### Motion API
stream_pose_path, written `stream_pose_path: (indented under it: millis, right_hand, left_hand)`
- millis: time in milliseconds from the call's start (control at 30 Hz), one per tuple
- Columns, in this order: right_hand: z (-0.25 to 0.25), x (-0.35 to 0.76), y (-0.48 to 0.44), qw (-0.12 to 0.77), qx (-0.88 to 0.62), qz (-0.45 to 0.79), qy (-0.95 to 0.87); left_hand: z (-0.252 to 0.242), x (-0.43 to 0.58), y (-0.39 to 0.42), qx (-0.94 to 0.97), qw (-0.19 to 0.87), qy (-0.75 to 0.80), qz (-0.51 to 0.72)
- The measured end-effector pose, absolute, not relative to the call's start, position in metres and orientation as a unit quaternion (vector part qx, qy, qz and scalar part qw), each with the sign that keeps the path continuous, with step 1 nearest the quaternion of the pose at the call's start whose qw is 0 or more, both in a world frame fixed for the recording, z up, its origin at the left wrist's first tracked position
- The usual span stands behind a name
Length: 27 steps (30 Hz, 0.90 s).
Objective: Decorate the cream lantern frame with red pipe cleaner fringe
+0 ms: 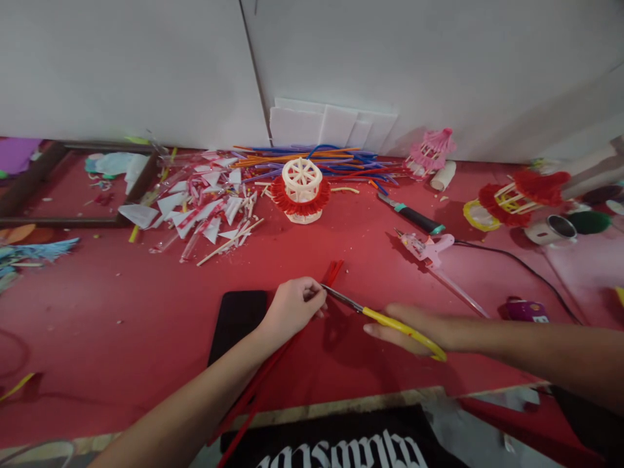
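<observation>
My left hand (298,303) is closed in a pinch on several red pipe cleaners (334,273). Their short ends stick out beyond the fingers, and the long tails hang toward my lap. In my right hand (414,325) are scissors with yellow handles (397,325). The blades reach left to the red pipe cleaners, right beside my left fingertips; whether they are closed around them I cannot tell. A black phone (238,318) lies by my left wrist. Farther back stands a small cream-coloured round model (302,185) with a red frill around its middle.
Behind lie bundled coloured pipe cleaners (273,159) and a pile of clear tubes and white scraps (199,201). To the right are a utility knife (419,218), a pink glue gun (429,250) with its cord, a metal cup (550,231) and a red-and-yellow model (517,195).
</observation>
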State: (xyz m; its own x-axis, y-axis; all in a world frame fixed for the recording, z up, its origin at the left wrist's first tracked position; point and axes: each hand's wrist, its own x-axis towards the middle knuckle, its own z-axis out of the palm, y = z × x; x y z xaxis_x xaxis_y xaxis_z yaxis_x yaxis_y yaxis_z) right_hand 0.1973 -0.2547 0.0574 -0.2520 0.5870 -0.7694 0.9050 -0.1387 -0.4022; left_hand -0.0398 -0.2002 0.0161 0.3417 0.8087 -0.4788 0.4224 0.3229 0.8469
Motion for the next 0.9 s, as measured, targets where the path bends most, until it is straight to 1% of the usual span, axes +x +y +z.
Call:
stream_pose_path:
  millis: [300,567,767,900]
  right_hand:
    - [0.058,0.196,-0.250,0.196,0.587,-0.468,0.631]
    - [0.053,0.201,-0.251,0.187,0.573,-0.479,0.638]
    - [0.059,0.196,-0.249,0.179,0.582,-0.481,0.631]
    - [0.067,0.195,-0.247,0.198,0.579,-0.521,0.595]
  left_hand:
    - [0.016,-0.041,-0.199,0.564,0.597,0.551,0.147]
    - [0.017,-0.041,-0.199,0.565,0.598,0.550,0.145]
    - [0.015,-0.041,-0.199,0.568,0.594,0.549,0.153]
    - [0.015,-0.042,-0.200,0.573,0.587,0.547,0.167]
